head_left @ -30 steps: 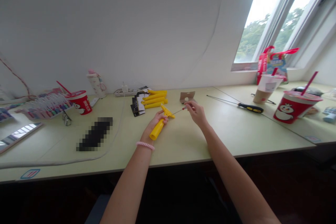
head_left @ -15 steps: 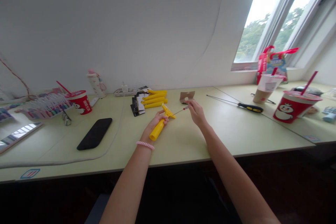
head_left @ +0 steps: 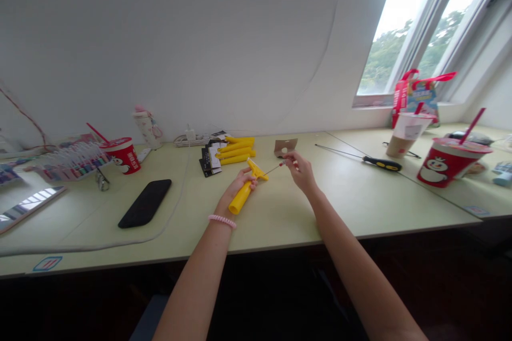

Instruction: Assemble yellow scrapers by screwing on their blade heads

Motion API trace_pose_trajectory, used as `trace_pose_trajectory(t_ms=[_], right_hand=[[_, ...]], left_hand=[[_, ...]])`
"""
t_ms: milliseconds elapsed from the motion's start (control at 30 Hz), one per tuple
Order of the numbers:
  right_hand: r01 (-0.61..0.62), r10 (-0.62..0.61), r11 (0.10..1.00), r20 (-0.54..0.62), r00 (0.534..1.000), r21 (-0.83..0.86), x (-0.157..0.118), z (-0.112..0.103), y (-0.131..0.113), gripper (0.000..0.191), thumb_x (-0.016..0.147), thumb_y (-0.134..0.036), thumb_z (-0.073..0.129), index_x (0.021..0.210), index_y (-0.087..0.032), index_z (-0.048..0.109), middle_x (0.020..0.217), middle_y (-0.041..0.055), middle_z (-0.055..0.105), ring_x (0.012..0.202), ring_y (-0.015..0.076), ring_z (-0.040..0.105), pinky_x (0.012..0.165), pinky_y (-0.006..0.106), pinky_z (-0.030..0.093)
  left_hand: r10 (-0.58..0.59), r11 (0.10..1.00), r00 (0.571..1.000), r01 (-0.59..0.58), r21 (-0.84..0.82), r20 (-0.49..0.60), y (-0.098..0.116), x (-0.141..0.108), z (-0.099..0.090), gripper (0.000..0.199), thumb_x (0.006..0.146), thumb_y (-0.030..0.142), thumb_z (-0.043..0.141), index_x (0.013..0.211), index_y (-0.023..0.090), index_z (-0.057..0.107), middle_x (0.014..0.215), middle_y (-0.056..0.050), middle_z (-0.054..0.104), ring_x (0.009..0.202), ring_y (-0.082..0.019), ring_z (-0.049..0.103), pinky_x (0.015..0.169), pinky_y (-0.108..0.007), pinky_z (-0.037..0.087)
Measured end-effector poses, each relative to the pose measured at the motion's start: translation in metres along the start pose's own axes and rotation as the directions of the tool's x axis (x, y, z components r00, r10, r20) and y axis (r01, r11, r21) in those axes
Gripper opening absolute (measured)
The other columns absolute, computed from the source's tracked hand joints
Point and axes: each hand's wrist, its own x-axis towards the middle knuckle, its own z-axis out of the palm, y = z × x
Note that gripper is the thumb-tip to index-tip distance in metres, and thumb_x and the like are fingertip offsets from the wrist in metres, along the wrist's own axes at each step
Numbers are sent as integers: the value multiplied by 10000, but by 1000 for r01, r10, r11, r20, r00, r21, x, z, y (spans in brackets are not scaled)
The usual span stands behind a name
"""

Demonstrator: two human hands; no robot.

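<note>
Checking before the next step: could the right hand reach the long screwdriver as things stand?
Probably yes, once it lets go. The right hand is pinching a thin tool, and the screwdriver lies just beyond it on the desk, with nothing standing between them.

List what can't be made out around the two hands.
Head view:
The thin red-marked shaft: too small to identify; its near end is hidden by the fingers of the right hand.
The yellow plastic handle: its middle is hidden by the left hand.
The black cards: printing too small to read.
</note>
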Motion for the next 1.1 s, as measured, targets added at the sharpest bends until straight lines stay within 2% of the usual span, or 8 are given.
trace_pose_trajectory(t_ms=[100, 333, 567, 1100], right_hand=[[17, -17, 1000, 2, 1000, 16, 0, 1, 4, 161, 811, -216, 410, 864, -195, 560, 836, 45, 624, 736, 149, 558, 638, 259, 447], [65, -65, 998, -27, 998, 10, 0, 1, 5, 169, 806, -180, 409, 859, -192, 569, 800, 40, 611, 702, 150, 547, 635, 273, 447], [103, -105, 994, -58, 993, -39, -1, 1, 6, 177, 796, -138, 401, 822, -195, 567, 809, 41, 612, 760, 162, 549, 695, 288, 435], [63, -64, 998, -41, 997, -25, -1, 1, 7, 190, 786, -138, 399, 836, -194, 573, 820, 44, 613, 767, 164, 557, 681, 286, 442]], left_hand=[[-1, 1000, 1000, 1, -12, 3, -1, 1, -1, 535, 711, -2, 480, 1191, 201, 355, 748, -19, 488, 455, -27, 468, 384, -105, 356], [-12, 996, 1000, 11, -86, -10, -3, 5, -4, 557, 705, -12, 498, 1192, 218, 358, 775, -21, 487, 477, -23, 476, 402, -100, 385], [7, 995, 999, -11, -97, -33, -3, 6, -4, 568, 715, -24, 477, 1210, 218, 337, 776, -26, 489, 482, -25, 479, 391, -94, 381], [-17, 995, 999, 14, -97, -31, -2, 5, -4, 525, 713, -17, 479, 1163, 225, 361, 815, -31, 502, 472, -16, 477, 412, -100, 398]])
